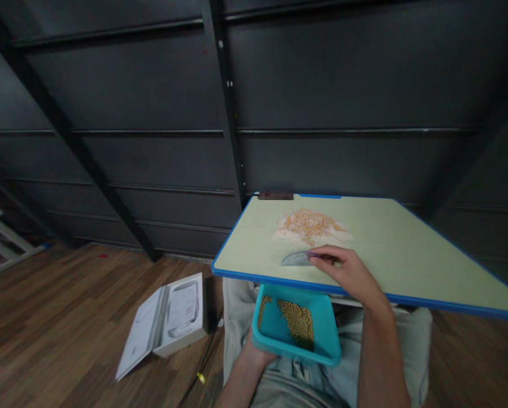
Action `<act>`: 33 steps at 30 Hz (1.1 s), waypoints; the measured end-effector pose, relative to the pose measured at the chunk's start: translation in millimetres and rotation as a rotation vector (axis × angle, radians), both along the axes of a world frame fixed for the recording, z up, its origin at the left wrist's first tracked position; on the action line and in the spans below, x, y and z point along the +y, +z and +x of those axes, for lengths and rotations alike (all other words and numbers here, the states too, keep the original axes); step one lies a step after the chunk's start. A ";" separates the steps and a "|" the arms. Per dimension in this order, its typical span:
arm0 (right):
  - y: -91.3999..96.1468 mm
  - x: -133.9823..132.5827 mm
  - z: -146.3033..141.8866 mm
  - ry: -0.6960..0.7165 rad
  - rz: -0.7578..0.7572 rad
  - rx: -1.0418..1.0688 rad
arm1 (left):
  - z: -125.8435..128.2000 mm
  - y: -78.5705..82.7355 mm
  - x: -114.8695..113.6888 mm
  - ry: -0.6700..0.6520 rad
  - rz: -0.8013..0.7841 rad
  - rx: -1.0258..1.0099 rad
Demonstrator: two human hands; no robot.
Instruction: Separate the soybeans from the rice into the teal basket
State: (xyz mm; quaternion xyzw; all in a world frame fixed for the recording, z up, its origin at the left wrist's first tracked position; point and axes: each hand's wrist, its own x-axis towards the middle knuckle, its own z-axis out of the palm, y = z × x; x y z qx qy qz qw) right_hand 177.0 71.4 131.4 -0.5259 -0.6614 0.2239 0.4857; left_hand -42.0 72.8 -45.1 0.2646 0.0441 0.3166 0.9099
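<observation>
My right hand [342, 269] is over the near part of a pale yellow-green tabletop [398, 243], thumb and fingers pinching a clear half-round protractor [295, 259]. Its flat edge is down, close to the tabletop. Just beyond it is a loose heap [311, 224] of white grains, apparently rice, mixed with orange-yellow kernels. Below the table's near edge my left hand [257, 352] grips a teal plastic bin [296, 356] at its near left side; the bin hides most of those fingers. Greenish-brown round beans [298, 323] lie in the bin, mostly toward the right.
A blue rim [440, 310] runs round the table. On its far edge sits a dark brown object [276, 195], blurred out. An open white box [179, 317] stands on the wood floor at left, near a black cable [200, 368]. Dark panelled wall [342, 96] rises behind.
</observation>
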 end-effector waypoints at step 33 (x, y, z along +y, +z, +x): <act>-21.3 17.6 12.6 -0.303 0.166 0.035 | -7.1 0.6 -2.7 -0.048 0.009 -0.170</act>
